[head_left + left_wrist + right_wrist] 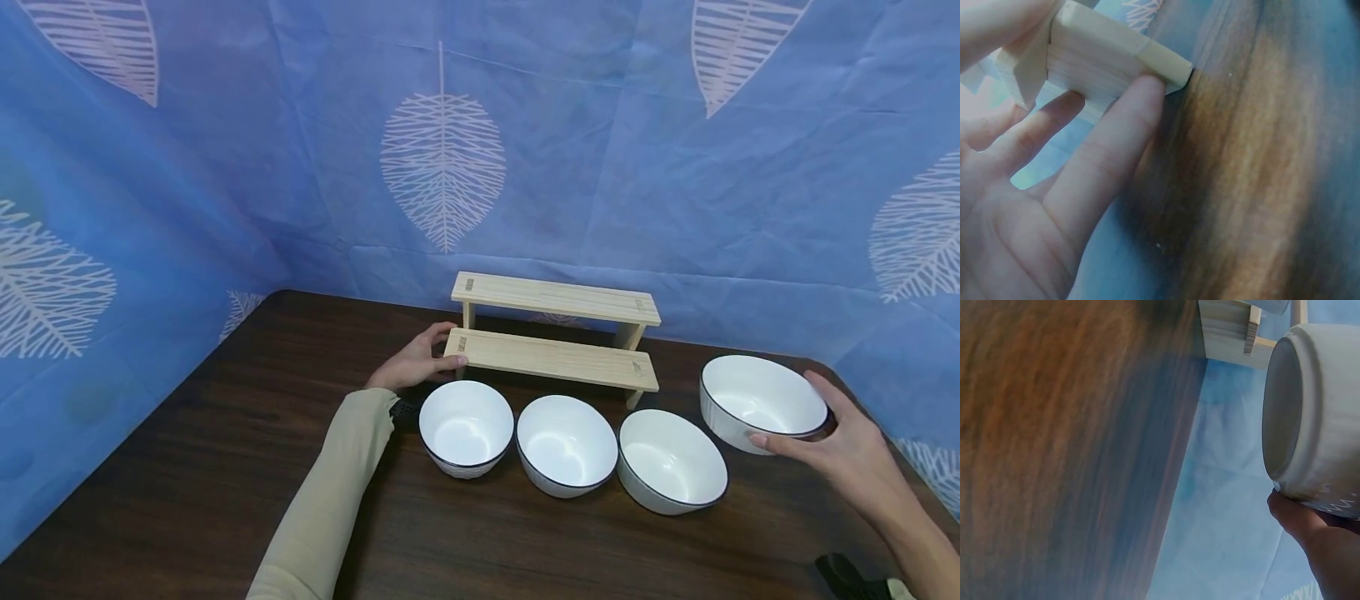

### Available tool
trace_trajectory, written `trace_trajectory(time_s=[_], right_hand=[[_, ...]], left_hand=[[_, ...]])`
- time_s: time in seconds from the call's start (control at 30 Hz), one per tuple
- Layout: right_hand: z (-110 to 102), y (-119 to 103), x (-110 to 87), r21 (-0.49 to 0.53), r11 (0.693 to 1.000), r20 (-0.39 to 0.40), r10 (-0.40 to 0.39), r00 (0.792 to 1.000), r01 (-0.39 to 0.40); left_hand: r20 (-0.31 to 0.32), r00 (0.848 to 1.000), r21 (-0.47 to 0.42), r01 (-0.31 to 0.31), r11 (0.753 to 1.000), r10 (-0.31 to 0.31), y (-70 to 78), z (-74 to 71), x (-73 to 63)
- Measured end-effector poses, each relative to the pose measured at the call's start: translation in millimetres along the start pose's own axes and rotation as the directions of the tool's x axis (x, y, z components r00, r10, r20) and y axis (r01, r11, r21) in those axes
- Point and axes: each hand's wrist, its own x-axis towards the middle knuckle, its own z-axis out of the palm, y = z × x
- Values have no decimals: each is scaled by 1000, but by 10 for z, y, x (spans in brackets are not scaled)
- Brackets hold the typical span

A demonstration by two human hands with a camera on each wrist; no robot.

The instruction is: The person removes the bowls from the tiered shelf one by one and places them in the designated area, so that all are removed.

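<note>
A two-step wooden shelf (553, 337) stands at the back of the dark table (187, 483). My left hand (438, 348) grips the left end of its lower board; in the left wrist view the fingers (1110, 156) press against the board's end (1104, 56). Three white bowls with dark rims (466, 427) (566, 444) (671, 460) sit in a row before the shelf. My right hand (786, 410) holds a fourth, larger bowl (761, 400) by its rim at the right, tilted; the right wrist view shows its underside (1322, 406) off the table, with a fingertip (1297, 515) below it.
Blue cloth with white leaf prints (442, 167) walls the table at the back and both sides. A black object (843, 577) lies at the table's near right corner. The table's right edge (1172, 487) runs close by the held bowl.
</note>
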Motion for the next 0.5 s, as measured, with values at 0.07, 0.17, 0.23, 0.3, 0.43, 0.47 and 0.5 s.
trace_trajectory(time_s=[0.07,0.17,0.23,0.3,0.43,0.47,0.5], right_hand=[[-8,9,0,-12,1000,15,9,1000,-9],[-12,16,1,-32,999,35,25,999,-24],[-8,19,0,-47,998,43,32,999,-30],[1,44,1,-67,997,44,35,998,-32],[10,115,2,-99,994,65,52,997,-46],[7,134,2,-104,993,77,57,995,-49],[5,153,3,-107,993,90,61,994,-51]], left_hand=[[-3,1000,4,0,1000,0,-10,-2,5],[-5,1000,12,0,1000,0,-15,-4,6],[-6,1000,11,-1,1000,1,-17,-2,9],[-7,1000,10,-4,1000,4,-17,0,9],[-8,1000,11,-9,1000,9,-22,3,9],[-8,1000,10,-8,1000,8,-23,3,8],[-7,1000,10,-7,1000,7,-25,2,6]])
